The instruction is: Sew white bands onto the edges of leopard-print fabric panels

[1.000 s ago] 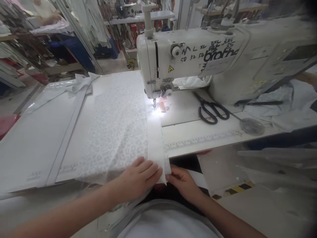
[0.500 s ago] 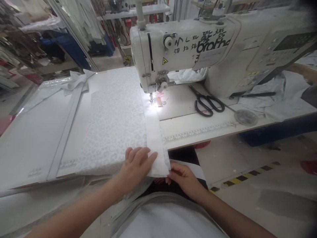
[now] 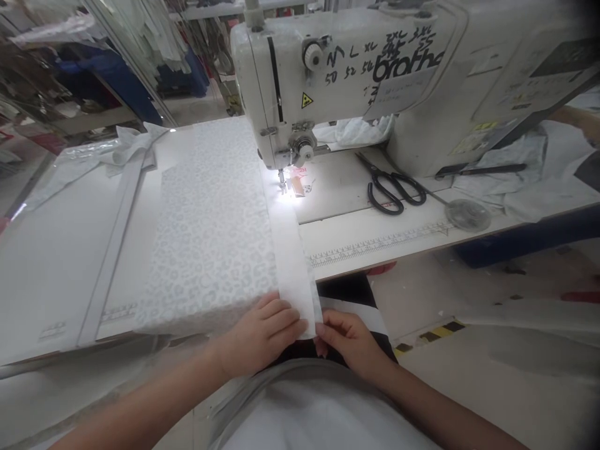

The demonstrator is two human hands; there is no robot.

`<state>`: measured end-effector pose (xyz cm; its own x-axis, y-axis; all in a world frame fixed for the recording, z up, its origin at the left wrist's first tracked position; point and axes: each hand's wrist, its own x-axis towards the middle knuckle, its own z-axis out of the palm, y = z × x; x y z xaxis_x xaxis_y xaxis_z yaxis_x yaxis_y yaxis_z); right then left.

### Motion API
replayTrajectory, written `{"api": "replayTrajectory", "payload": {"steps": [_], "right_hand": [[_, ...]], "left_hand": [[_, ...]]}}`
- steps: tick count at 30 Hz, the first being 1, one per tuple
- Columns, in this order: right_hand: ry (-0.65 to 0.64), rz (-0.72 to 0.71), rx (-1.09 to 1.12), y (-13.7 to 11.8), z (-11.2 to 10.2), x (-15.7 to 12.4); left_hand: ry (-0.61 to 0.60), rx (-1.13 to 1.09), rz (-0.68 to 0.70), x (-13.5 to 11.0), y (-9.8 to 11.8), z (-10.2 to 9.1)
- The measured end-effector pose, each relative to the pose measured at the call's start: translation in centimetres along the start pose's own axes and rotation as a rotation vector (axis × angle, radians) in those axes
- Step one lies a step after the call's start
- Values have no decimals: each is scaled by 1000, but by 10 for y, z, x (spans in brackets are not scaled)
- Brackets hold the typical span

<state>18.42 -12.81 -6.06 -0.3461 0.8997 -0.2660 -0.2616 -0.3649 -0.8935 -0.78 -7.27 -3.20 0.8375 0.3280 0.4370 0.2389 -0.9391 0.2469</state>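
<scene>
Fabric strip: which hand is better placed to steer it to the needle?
Probably the right hand: its fingers pinch the near end of the fabric strip, in line with the needle. The left hand lies flat on the patterned fabric beside it.

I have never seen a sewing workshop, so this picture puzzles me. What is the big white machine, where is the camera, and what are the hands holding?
The camera is worn on the person's head and looks down at the hands. The white block is a sewing machine, with a lamp lighting its needle. On the table lies pale patterned fabric with a plain white strip along its right edge, leading to the needle. The left hand rests flat on the near end of the cloth. The right hand pinches the strip's near corner at the table edge. Black scissors and a printed ruler lie to the right.
</scene>
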Motion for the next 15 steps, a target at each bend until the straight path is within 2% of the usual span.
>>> {"api": "replayTrajectory", "payload": {"steps": [6,11,13,15], "right_hand": [[-5,15,44,2,-1,2],[-62,5,73,6,-3,1],[-36,-102,-102,0,-7,-3],[38,-351,-443,-8,-12,-5]], "left_hand": [[-6,-5,-11,-2,1,2],[25,56,-30,-5,5,4],[39,52,-48,-5,7,4],[47,26,-79,-5,9,3]]}}
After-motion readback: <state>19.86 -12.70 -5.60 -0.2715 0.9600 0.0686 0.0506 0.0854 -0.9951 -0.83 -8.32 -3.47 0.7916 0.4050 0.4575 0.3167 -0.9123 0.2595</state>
